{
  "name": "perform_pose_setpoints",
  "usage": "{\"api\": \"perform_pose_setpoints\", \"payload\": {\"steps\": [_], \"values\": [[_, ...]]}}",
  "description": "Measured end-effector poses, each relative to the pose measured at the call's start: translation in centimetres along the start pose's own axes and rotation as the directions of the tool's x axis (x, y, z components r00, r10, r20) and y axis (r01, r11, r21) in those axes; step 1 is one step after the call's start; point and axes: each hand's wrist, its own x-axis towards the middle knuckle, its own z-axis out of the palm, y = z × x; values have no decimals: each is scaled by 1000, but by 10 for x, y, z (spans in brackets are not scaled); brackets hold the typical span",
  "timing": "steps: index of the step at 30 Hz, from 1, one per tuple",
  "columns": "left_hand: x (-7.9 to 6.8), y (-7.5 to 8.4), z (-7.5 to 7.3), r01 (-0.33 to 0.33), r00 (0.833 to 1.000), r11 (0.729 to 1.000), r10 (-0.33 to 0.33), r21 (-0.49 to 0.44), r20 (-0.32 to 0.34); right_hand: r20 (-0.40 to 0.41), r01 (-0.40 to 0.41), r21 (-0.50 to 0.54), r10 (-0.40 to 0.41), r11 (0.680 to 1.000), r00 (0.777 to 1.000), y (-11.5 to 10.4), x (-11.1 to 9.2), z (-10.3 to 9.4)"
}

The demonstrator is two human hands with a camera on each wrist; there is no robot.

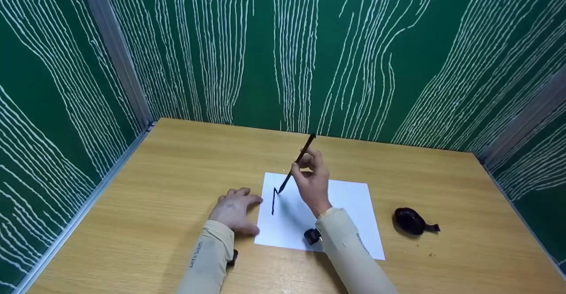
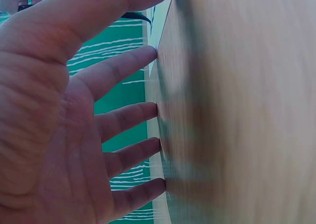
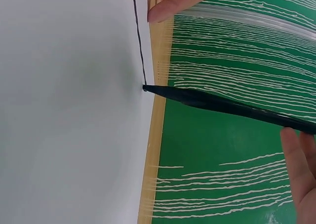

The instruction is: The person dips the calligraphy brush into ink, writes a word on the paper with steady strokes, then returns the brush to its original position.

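Presently | right hand (image 1: pixel 314 182) pinches brush (image 1: pixel 287 180) | left hand (image 1: pixel 234 211) spread by paper (image 1: pixel 289 223) edge | tabletop (image 1: pixel 159 188) stretches leftward

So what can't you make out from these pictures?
Head view: inside of the black oval handled dish, too dark.
Head view: part of the white rectangular paper, behind the right cream fabric sleeve.
Right wrist view: far end of the long black brush, cut off by the right edge.
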Motion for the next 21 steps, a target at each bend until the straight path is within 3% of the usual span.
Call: {"api": "perform_pose_setpoints", "payload": {"steps": [21], "values": [[0, 0, 1, 5, 1000, 999, -5, 39, -13, 22, -4, -11, 4, 1000, 1000, -5, 0, -3]]}}
